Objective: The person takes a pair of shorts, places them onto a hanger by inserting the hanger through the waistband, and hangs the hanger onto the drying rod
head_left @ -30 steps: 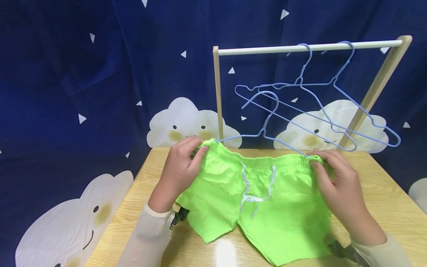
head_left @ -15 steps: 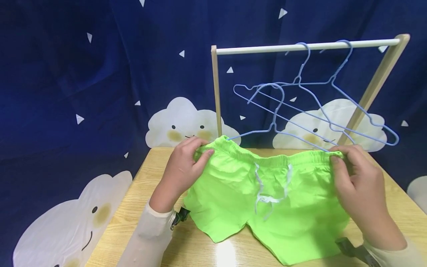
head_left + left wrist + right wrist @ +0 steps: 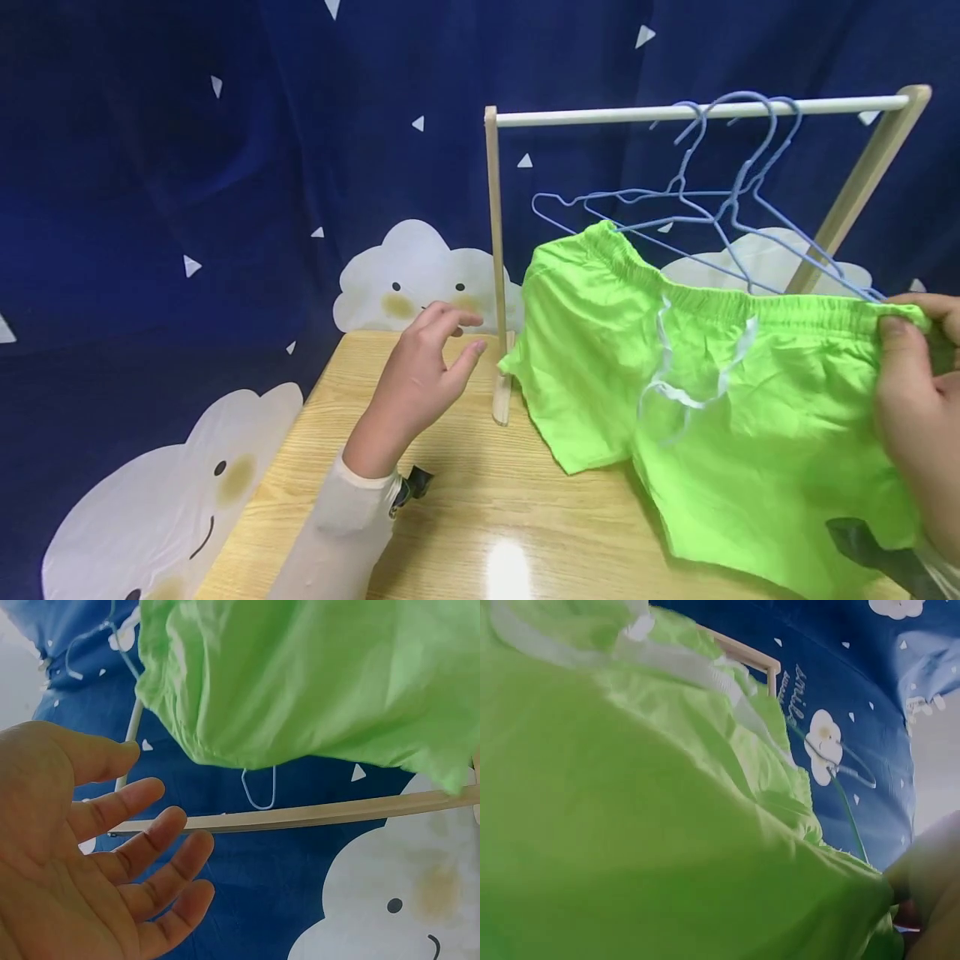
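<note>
Bright green shorts with a white drawstring hang from a blue wire hanger tucked into their waistband. At the right edge of the head view, my right hand pinches the waistband corner together with the hanger's end. The hanger's hook is in front of the rack's white rail; whether it touches the rail I cannot tell. My left hand is left of the shorts, apart from them, its fingers relaxed and holding nothing. In the left wrist view its palm and spread fingers show below the green cloth.
Two more blue hangers hang on the rail behind the shorts. The rack's left wooden post stands on the wooden table, between my left hand and the shorts. A dark blue curtain with clouds hangs behind.
My left hand has let go of the waistband and stays at the left. The right hand has carried the shorts and hanger right and up to the rack's rail.
</note>
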`<state>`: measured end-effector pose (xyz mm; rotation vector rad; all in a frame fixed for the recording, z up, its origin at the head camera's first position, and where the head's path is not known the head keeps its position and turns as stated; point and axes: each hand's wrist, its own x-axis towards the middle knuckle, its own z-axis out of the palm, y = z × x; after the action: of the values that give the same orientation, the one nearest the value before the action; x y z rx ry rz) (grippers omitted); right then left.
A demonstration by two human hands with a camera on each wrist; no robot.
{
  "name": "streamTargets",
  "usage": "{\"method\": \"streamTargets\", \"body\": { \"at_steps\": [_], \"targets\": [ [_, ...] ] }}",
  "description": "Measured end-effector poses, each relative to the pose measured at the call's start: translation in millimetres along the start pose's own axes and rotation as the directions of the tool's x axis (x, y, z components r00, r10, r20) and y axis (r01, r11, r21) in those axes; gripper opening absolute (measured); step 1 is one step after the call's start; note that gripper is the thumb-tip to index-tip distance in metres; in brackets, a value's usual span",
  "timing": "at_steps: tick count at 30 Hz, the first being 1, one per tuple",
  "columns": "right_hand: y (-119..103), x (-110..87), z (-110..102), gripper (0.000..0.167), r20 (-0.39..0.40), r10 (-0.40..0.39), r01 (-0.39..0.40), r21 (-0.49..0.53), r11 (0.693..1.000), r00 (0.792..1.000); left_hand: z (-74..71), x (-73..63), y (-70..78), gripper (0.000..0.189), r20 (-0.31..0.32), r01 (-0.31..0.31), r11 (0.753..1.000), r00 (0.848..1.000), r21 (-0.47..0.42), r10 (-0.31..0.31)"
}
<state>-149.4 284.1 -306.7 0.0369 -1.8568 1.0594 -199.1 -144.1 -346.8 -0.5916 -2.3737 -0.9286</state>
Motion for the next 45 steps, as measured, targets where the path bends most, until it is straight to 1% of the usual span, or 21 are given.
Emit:
{"method": "streamTargets", "body": {
  "at_steps": [1, 4, 5, 7, 9, 11, 13, 15, 16, 20, 23, 27, 30, 33, 38, 41, 45],
  "targets": [
    [-2.8, 4.0, 1.6, 0.035, -0.001, -0.005, 0.005, -0.016, 1.000, 1.000, 0.6, 0.1, -0.1, 0.024, 0.003, 0.003, 1.000, 1.000, 0.002, -0.003],
    [-17.3, 17.4, 9.2, 0.022, 0.019, -0.030, 0.032, -0.123, 0.992, 0.999, 2.0, 0.2, -0.4, 0.023, 0.011, 0.007, 1.000, 1.000, 0.008, -0.007],
    [-22.9, 22.4, 12.6, 0.022, 0.025, -0.044, 0.048, -0.153, 0.987, 0.999, 2.3, 0.4, -0.1, 0.022, 0.015, 0.006, 1.000, 1.000, 0.008, -0.006],
    [-32.2, 33.5, 20.9, 0.027, 0.024, -0.070, 0.073, -0.198, 0.977, 0.997, 2.6, 0.6, 0.2, 0.022, 0.019, 0.003, 1.000, 1.000, 0.008, -0.003],
    [-39.0, 44.8, 30.8, 0.031, 0.028, -0.119, 0.123, -0.216, 0.969, 0.992, 2.4, 0.6, 0.4, 0.021, 0.016, -0.003, 1.000, 1.000, 0.006, 0.003],
    [-42.5, 55.1, 41.9, 0.032, 0.034, -0.165, 0.168, -0.241, 0.956, 0.986, 2.1, 0.8, 0.8, 0.020, 0.015, -0.006, 1.000, 1.000, 0.003, 0.006],
    [-42.7, 62.4, 53.2, 0.030, 0.047, -0.209, 0.214, -0.245, 0.946, 0.977, 2.2, 0.8, 1.0, 0.020, 0.016, -0.005, 1.000, 1.000, -0.001, 0.005],
    [-42.5, 66.0, 64.4, 0.031, 0.067, -0.226, 0.235, -0.251, 0.939, 0.972, 2.9, 0.9, 1.6, 0.020, 0.025, -0.005, 1.000, 1.000, -0.007, 0.005],
    [-41.8, 66.4, 70.5, 0.031, 0.078, -0.225, 0.237, -0.243, 0.941, 0.971, 3.1, 0.9, 1.9, 0.020, 0.031, -0.005, 1.000, 1.000, -0.009, 0.005],
    [-40.1, 64.5, 92.5, 0.032, 0.136, -0.225, 0.250, -0.214, 0.944, 0.965, 4.2, 1.6, 2.2, 0.020, 0.047, -0.008, 1.000, 0.999, -0.011, 0.009],
    [-37.8, 59.0, 107.7, 0.031, 0.177, -0.244, 0.276, -0.189, 0.942, 0.953, 5.0, 1.8, 1.5, 0.019, 0.049, -0.013, 1.000, 0.999, -0.010, 0.013],
    [-31.0, 45.5, 124.8, 0.027, 0.216, -0.249, 0.287, -0.166, 0.943, 0.944, 5.3, 1.4, 0.5, 0.018, 0.050, -0.016, 1.000, 0.999, -0.004, 0.016],
    [-24.3, 33.9, 134.4, 0.024, 0.235, -0.240, 0.278, -0.147, 0.949, 0.942, 5.1, 1.0, 0.3, 0.018, 0.053, -0.012, 1.000, 0.999, 0.002, 0.012],
    [-18.2, 24.8, 140.1, 0.021, 0.240, -0.247, 0.283, -0.129, 0.950, 0.939, 5.6, 0.6, 0.7, 0.018, 0.056, -0.010, 1.000, 0.998, 0.003, 0.010],
    [-12.5, 15.5, 145.7, 0.019, 0.240, -0.245, 0.278, -0.112, 0.954, 0.939, 6.2, 0.7, 2.2, 0.017, 0.061, -0.006, 1.000, 0.998, 0.010, 0.005],
    [-10.2, 11.9, 146.8, 0.020, 0.249, -0.233, 0.266, -0.109, 0.958, 0.940, 8.1, 1.1, 2.7, 0.018, 0.077, -0.009, 1.000, 0.997, 0.008, 0.008],
    [-6.3, 11.3, 145.9, 0.023, 0.267, -0.232, 0.266, -0.099, 0.959, 0.935, 10.9, 1.6, 3.4, 0.021, 0.096, -0.018, 1.000, 0.995, 0.019, 0.016]
  ]
}}
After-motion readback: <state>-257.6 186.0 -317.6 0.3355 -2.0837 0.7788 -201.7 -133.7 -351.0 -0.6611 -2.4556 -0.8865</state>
